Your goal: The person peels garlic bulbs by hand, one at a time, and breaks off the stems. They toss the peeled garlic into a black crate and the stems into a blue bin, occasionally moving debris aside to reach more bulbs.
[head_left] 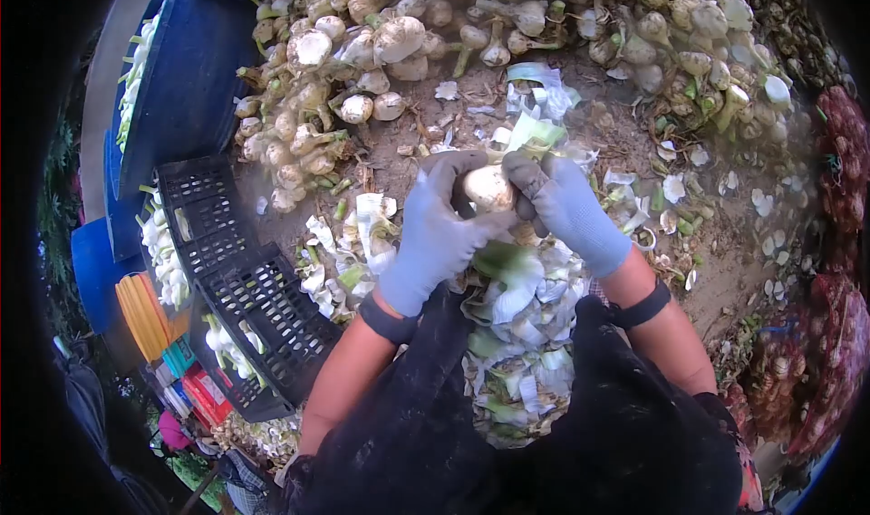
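A whitish garlic bulb (489, 189) with brown marks is held up between my two gloved hands. My left hand (433, 234), in a grey-blue glove with dark fingertips, is closed around the bulb's left side and underside. From the right, my right hand (571, 209) presses its bent fingers and thumb against the bulb; whether they also pinch some skin is hidden. Stripped garlic skins (535, 288) lie in a heap below my hands, between my knees. A pale green leaf sheath (535, 136) lies just beyond the bulb.
Unpeeled garlic bulbs (399, 39) are piled across the far side. At left stand black plastic crates (263, 288) with white garlic and a blue container (195, 71). Red mesh sacks (838, 352) line the right. Skin scraps litter the bare soil (616, 98).
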Action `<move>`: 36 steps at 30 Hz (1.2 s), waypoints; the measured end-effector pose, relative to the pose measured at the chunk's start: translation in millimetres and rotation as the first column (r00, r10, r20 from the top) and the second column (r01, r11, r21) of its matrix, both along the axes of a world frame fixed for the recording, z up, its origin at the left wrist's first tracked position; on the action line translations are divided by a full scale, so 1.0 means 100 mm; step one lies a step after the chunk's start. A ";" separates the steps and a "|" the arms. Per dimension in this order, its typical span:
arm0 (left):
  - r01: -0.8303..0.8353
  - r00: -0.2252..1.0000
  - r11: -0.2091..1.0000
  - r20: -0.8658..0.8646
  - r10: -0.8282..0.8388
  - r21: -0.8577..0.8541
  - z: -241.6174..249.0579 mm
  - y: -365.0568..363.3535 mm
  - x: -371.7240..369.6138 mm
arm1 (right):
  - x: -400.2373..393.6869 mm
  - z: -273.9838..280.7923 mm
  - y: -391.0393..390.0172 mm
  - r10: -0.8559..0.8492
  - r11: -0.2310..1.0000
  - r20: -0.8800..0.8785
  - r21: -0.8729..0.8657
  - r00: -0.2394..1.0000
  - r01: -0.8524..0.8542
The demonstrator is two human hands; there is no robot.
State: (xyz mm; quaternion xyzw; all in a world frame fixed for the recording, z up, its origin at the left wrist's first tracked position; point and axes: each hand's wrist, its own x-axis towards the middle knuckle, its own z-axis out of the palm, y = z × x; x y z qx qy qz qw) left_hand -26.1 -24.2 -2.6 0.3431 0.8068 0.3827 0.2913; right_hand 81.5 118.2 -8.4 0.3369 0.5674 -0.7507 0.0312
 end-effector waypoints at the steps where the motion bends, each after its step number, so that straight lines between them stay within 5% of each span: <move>1: -0.004 0.995 0.998 0.104 -0.001 0.055 -0.04 -0.02 -0.01 | 0.01 0.06 0.02 0.033 0.999 0.050 -0.020 0.998 -0.032; 6: -0.102 0.909 0.987 0.415 0.041 0.126 0.01 0.02 0.04 | 0.19 0.09 0.02 0.055 0.994 0.049 -0.094 0.997 -0.050; 8: -0.171 0.733 0.980 0.677 0.057 0.103 0.05 0.03 0.04 | 0.27 0.07 0.03 0.074 0.984 -0.017 -0.163 0.997 -0.075; 11: -0.223 0.615 0.966 0.787 0.035 0.131 0.06 0.03 0.00 | 0.29 0.11 -0.02 -0.009 0.986 -0.046 -0.169 0.999 0.001; 18: -0.234 0.714 0.958 0.698 0.055 0.164 0.02 0.02 0.04 | 0.21 0.17 -0.07 -0.040 0.995 0.128 -0.086 0.991 0.051; 19: -0.338 0.542 0.921 0.840 0.024 0.193 0.02 0.00 0.01 | 0.24 0.04 -0.11 0.039 0.931 0.021 0.363 0.999 -0.044; 20: -0.444 0.350 0.874 0.936 -0.033 0.197 0.01 -0.01 -0.02 | 0.26 -0.04 -0.13 0.157 0.665 -0.040 0.743 0.987 -0.076; 21: -0.427 0.351 0.885 0.936 -0.026 0.185 0.01 0.00 0.00 | 0.27 -0.05 -0.12 0.157 0.663 -0.042 0.745 0.987 -0.073; 22: -0.426 0.353 0.885 0.935 -0.029 0.188 0.01 0.01 -0.01 | 0.27 -0.06 -0.11 0.192 0.538 0.039 0.832 0.981 -0.138; 23: -0.429 0.285 0.888 0.958 -0.040 0.165 0.03 0.02 -0.03 | 0.28 -0.07 -0.12 0.215 0.401 0.126 0.893 0.968 -0.205; 24: -0.433 0.214 0.890 0.975 -0.050 0.141 0.04 0.02 -0.04 | 0.28 -0.12 -0.15 0.218 0.401 0.127 0.892 0.968 -0.208; 25: -0.434 0.215 0.890 0.975 -0.050 0.141 0.06 0.02 -0.02 | 0.27 -0.18 -0.18 0.085 0.670 -0.116 0.742 0.990 0.029; 26: -0.358 0.388 0.922 0.922 0.000 0.151 0.08 0.03 0.00 | 0.26 -0.21 -0.20 -0.116 0.842 -0.307 0.474 0.945 0.257; 27: -0.279 0.557 0.949 0.830 0.034 0.148 0.10 0.05 0.00 | 0.25 -0.17 -0.17 -0.115 0.842 -0.316 0.472 0.942 0.262; 28: -0.125 0.781 0.963 0.622 -0.052 0.237 0.02 0.06 0.00 | 0.24 -0.11 -0.13 -0.153 0.970 -0.269 0.145 0.951 0.197; 29: -0.166 0.759 0.964 0.651 -0.011 0.209 -0.04 0.04 0.02 | 0.24 -0.07 -0.10 -0.163 0.971 -0.213 -0.206 0.963 0.119; 32: -0.246 0.671 0.956 0.740 0.048 0.161 0.16 -0.01 0.04 | 0.22 -0.08 -0.12 -0.162 0.961 -0.073 -0.237 0.984 0.141; 34: -0.205 0.563 0.976 0.807 0.177 -0.072 0.26 -0.02 0.00 | 0.20 -0.03 -0.10 -0.132 0.978 -0.088 -0.176 0.987 0.115; 36: -0.224 0.889 0.956 0.442 0.120 0.190 -0.08 -0.08 -0.07 | 0.23 0.14 -0.11 0.056 0.989 -0.122 -0.127 0.991 -0.071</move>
